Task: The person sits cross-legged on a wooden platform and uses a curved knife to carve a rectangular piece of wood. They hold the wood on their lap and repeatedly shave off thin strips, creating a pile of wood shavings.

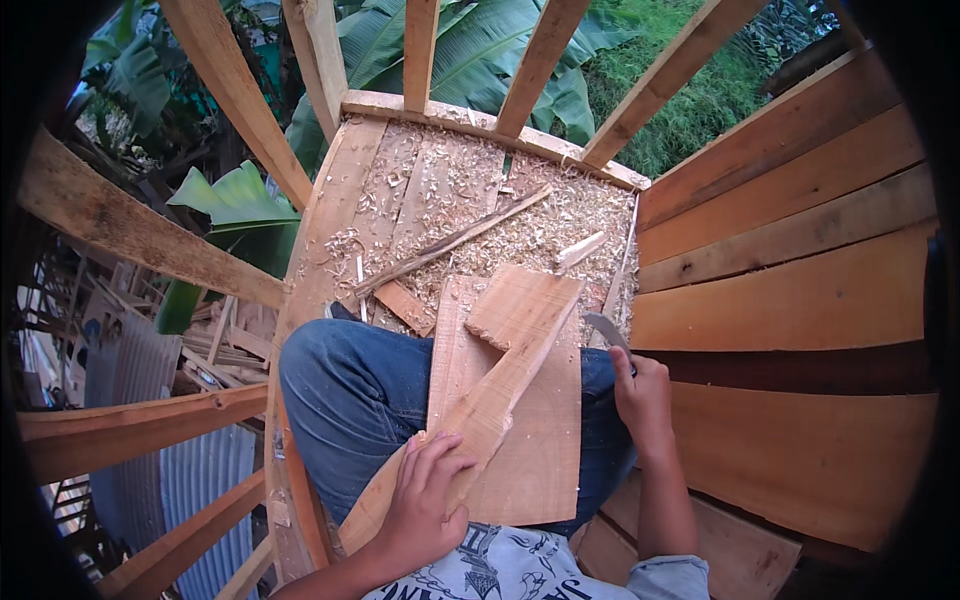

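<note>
A long carved wooden piece (505, 385) with a broad, squarish far end lies at a slant over my lap. My left hand (428, 492) grips its narrower near part, fingers laid over the top and thumb at the side. Beneath it a flat wooden board (545, 450) rests across my thighs. On the right, my right hand (643, 398) is closed round the handle of a knife (606, 328). The knife's curved blade points up and left, apart from the carved piece. Most of the handle is hidden in my fist.
Wood shavings (560, 225) litter the plank floor (350, 185) ahead. A long thin stick (455, 240), a short block (405, 305) and a small offcut (581, 250) lie there. Slatted rails (240, 110) stand left and ahead, and a plank wall (780, 300) rises close on my right.
</note>
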A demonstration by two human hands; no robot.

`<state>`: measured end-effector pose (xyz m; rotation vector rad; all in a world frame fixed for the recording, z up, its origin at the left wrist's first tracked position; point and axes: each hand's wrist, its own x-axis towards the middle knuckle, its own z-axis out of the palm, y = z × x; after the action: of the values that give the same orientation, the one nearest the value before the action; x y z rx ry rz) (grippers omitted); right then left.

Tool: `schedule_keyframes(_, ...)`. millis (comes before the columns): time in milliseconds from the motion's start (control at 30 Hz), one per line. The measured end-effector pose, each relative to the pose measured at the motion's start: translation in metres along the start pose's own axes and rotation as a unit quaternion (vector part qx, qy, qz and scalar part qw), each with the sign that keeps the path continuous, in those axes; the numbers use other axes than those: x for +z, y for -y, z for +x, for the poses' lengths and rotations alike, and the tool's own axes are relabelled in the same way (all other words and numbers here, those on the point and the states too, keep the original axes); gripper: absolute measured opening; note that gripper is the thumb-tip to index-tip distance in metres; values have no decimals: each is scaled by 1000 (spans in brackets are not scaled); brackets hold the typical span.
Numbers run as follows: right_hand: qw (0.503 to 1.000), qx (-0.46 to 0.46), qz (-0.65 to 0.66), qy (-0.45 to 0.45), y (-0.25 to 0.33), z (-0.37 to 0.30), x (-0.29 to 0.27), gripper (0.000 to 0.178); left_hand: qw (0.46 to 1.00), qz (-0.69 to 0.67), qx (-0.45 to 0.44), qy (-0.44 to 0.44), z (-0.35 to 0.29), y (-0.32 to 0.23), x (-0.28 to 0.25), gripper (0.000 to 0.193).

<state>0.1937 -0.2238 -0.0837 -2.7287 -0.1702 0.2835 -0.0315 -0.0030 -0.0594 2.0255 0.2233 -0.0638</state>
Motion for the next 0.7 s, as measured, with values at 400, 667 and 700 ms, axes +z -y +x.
schedule_keyframes(400, 981, -177, -75, 38, 35, -41, 31, 59, 1000, 5, -5, 1, 3, 2, 2, 51)
schedule_keyframes(667, 981, -171, -84, -24, 22, -26, 39, 57, 1000, 8, -4, -2, 6, 0, 3, 50)
schedule_keyframes(700, 988, -123, -80, -40, 13, -15, 38, 58, 1000, 9, -6, -3, 5, 1, 2, 49)
